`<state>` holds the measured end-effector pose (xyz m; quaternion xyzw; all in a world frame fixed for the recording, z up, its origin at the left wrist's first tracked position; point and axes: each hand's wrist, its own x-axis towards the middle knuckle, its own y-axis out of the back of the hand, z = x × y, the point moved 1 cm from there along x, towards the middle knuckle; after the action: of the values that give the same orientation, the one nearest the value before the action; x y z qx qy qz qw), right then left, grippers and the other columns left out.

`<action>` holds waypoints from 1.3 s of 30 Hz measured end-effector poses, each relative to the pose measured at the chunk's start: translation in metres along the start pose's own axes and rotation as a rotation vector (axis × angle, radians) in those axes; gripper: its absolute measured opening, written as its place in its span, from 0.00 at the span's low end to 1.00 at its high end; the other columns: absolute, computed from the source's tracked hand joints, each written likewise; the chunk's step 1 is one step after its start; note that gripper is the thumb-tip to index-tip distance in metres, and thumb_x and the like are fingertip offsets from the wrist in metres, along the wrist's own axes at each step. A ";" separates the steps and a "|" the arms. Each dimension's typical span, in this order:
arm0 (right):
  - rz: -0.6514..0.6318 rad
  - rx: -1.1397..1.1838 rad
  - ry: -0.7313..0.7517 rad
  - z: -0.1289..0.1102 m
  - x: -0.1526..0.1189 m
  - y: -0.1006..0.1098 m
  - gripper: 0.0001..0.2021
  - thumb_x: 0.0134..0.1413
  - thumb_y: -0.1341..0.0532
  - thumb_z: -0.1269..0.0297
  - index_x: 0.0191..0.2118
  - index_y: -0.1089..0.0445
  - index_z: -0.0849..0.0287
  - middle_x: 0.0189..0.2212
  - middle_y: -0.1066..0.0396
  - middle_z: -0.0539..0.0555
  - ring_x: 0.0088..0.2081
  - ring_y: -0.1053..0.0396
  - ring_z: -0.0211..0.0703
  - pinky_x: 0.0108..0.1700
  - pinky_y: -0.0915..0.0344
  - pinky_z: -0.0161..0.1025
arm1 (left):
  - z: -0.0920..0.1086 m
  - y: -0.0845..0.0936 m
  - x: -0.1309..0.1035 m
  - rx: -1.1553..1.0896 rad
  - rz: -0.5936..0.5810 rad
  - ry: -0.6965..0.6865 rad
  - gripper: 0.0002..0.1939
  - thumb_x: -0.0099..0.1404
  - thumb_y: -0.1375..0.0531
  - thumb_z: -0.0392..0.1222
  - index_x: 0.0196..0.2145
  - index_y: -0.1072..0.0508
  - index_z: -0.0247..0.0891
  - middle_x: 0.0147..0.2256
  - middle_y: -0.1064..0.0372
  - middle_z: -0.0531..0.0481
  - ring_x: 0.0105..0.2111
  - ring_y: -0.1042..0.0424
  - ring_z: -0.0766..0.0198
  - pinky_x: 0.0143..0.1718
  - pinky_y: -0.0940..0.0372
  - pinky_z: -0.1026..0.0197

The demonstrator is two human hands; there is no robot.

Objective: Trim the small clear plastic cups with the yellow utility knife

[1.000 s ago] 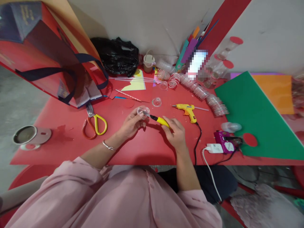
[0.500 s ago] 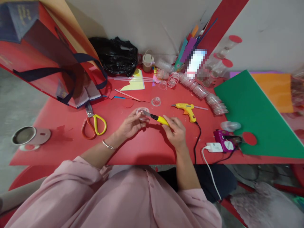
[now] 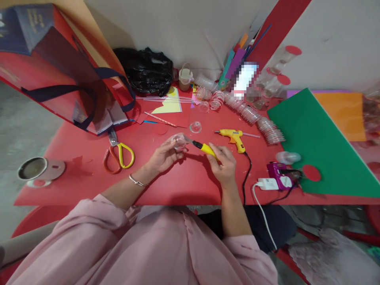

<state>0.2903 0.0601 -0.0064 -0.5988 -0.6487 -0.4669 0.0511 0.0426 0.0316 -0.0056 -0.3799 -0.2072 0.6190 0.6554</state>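
At the left end of the red tabletop (image 3: 166,184) stands a mug (image 3: 56,169), then scissors (image 3: 127,156). The left hand (image 3: 164,157) has its fingers bent around a clear cup (image 3: 179,142). A knife (image 3: 208,150) points at the cup; whether it touches, I can't tell. The right hand (image 3: 224,164) has its fingers wrapped around the yellow handle, near a glue gun (image 3: 236,138).

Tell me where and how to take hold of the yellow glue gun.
Probably best by the handle, coming from the near right: the glue gun lies on its side, handle slanting that way, nozzle pointing left, away from that approach. Stay clear of the black cord at the handle's end. The right hand is nearest but holds the yellow-handled knife.
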 end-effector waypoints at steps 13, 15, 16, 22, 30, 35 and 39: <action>-0.047 0.014 -0.186 -0.004 0.001 -0.002 0.22 0.70 0.43 0.54 0.66 0.33 0.48 0.51 0.24 0.58 0.50 0.27 0.50 0.53 0.29 0.50 | -0.004 -0.001 -0.002 0.105 -0.030 -0.044 0.25 0.60 0.27 0.45 0.53 0.27 0.39 0.49 0.24 0.43 0.41 0.20 0.57 0.36 0.26 0.60; -0.093 0.017 -0.242 -0.006 0.002 -0.003 0.24 0.70 0.43 0.51 0.67 0.35 0.49 0.54 0.26 0.59 0.54 0.28 0.52 0.57 0.30 0.53 | -0.006 0.000 -0.001 0.130 -0.039 -0.054 0.27 0.59 0.26 0.43 0.54 0.27 0.40 0.48 0.23 0.43 0.43 0.20 0.55 0.36 0.26 0.60; -0.106 0.026 -0.266 -0.007 0.002 -0.005 0.24 0.70 0.43 0.50 0.66 0.35 0.49 0.56 0.26 0.59 0.56 0.28 0.53 0.58 0.31 0.54 | -0.007 0.000 -0.001 0.143 -0.046 -0.054 0.28 0.59 0.26 0.42 0.55 0.27 0.41 0.48 0.23 0.42 0.44 0.20 0.53 0.37 0.26 0.59; -0.099 0.243 -0.493 -0.017 0.003 -0.017 0.24 0.60 0.34 0.47 0.57 0.27 0.52 0.51 0.22 0.57 0.51 0.25 0.52 0.57 0.29 0.52 | -0.012 0.002 -0.002 0.192 -0.158 0.051 0.29 0.63 0.29 0.46 0.59 0.28 0.38 0.48 0.21 0.36 0.43 0.19 0.50 0.40 0.24 0.53; -0.081 0.525 -0.649 -0.023 0.006 -0.020 0.19 0.53 0.30 0.52 0.48 0.24 0.54 0.37 0.22 0.51 0.37 0.25 0.42 0.44 0.27 0.42 | -0.021 0.001 -0.008 0.243 -0.268 0.243 0.28 0.63 0.29 0.49 0.56 0.27 0.36 0.46 0.21 0.34 0.45 0.18 0.44 0.36 0.21 0.54; -0.001 0.490 -0.677 -0.016 0.005 -0.019 0.22 0.52 0.30 0.49 0.50 0.25 0.55 0.35 0.22 0.51 0.35 0.26 0.41 0.40 0.26 0.41 | -0.024 0.000 -0.004 0.295 -0.119 0.145 0.30 0.62 0.29 0.53 0.56 0.31 0.36 0.35 0.21 0.40 0.31 0.18 0.49 0.19 0.26 0.61; 0.054 0.392 -0.636 -0.018 0.004 -0.021 0.21 0.52 0.30 0.49 0.48 0.25 0.56 0.36 0.22 0.52 0.37 0.25 0.43 0.43 0.26 0.42 | -0.024 -0.005 -0.006 0.285 -0.024 -0.005 0.33 0.57 0.26 0.55 0.54 0.31 0.39 0.47 0.24 0.40 0.31 0.18 0.53 0.20 0.24 0.59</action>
<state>0.2627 0.0541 -0.0048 -0.7098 -0.6931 -0.1228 -0.0271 0.0631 0.0204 -0.0159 -0.2791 -0.1234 0.6353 0.7095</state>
